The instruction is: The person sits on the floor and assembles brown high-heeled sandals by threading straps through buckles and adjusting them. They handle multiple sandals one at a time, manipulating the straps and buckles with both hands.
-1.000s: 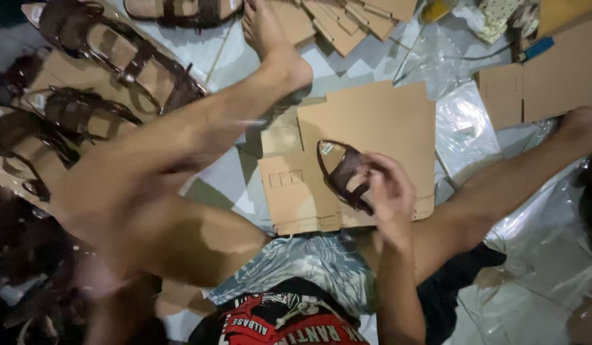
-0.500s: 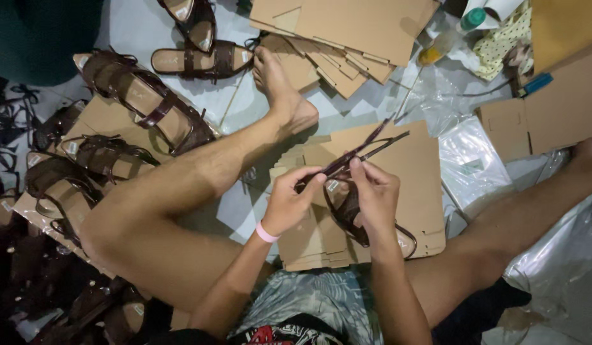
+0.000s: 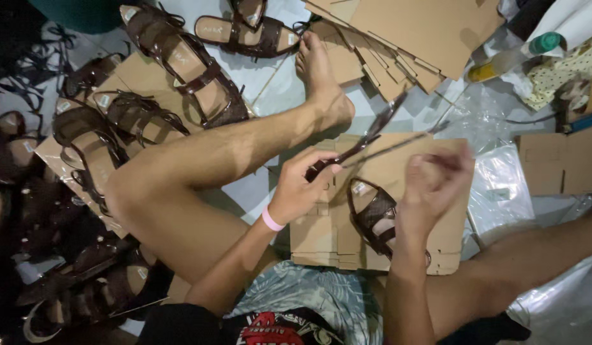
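A dark brown strappy sandal (image 3: 373,217) lies on a stack of flat cardboard pieces (image 3: 321,233) between my legs. My left hand (image 3: 302,185), with a pink band on the wrist, pinches one of the sandal's long thin straps (image 3: 360,144), which stretches up and to the right. My right hand (image 3: 433,185) is blurred, curled just above the sandal's right side, and appears closed on another strap; the grip itself is unclear.
Several brown sandals (image 3: 181,64) lie at the left and top on cardboard and floor. More flat cardboard (image 3: 405,32) is piled at the top. Clear plastic bags (image 3: 500,185) lie at the right, with a green-capped bottle (image 3: 510,57) beyond. My bare left leg (image 3: 200,172) crosses the middle.
The view has shifted a little downward. Both hands have pulled apart, my right hand moving right, and the straps are drawn out longer toward the upper right.
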Demonstrator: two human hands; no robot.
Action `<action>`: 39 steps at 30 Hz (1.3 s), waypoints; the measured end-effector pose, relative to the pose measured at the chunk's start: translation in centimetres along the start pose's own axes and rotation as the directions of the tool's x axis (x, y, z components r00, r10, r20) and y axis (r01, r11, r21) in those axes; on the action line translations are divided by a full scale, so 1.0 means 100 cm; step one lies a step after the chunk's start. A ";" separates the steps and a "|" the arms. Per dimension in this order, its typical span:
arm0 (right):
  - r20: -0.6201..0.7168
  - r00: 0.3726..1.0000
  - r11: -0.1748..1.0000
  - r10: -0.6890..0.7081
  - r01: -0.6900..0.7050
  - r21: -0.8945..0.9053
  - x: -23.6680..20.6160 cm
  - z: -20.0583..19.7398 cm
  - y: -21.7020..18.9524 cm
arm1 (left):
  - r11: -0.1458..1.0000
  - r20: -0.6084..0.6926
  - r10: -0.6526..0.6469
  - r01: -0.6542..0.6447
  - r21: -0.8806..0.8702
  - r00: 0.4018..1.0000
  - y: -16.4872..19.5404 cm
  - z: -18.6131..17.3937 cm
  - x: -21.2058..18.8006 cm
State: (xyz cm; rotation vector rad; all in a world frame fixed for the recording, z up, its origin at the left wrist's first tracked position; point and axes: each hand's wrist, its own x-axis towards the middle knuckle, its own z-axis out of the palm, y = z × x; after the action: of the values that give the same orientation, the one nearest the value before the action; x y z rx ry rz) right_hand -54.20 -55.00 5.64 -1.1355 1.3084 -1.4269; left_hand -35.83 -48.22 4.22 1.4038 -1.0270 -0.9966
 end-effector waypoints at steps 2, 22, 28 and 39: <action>-0.036 0.996 0.979 -0.087 0.079 -0.188 -0.004 -0.003 -0.006 | 0.989 -0.041 0.124 -0.120 0.086 0.991 0.002 0.000 -0.003; 0.244 0.960 0.944 0.139 -0.203 0.260 -0.012 -0.012 0.003 | 0.706 -0.002 0.569 -0.487 0.514 0.823 0.018 -0.008 -0.020; 0.032 0.983 0.908 -0.181 0.155 0.389 0.019 -0.062 -0.007 | 0.602 -0.005 0.536 -0.379 0.703 0.844 -0.006 -0.049 -0.023; -0.247 0.965 0.956 -0.089 0.152 0.249 0.025 -0.171 0.022 | 0.658 -0.515 0.395 0.157 0.737 0.761 -0.030 -0.304 0.057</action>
State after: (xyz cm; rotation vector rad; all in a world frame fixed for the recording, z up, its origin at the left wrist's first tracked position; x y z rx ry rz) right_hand -71.38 -54.06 3.09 -0.9002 1.1743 -1.8126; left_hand -4.96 -45.25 3.15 2.1085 -1.0040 0.1518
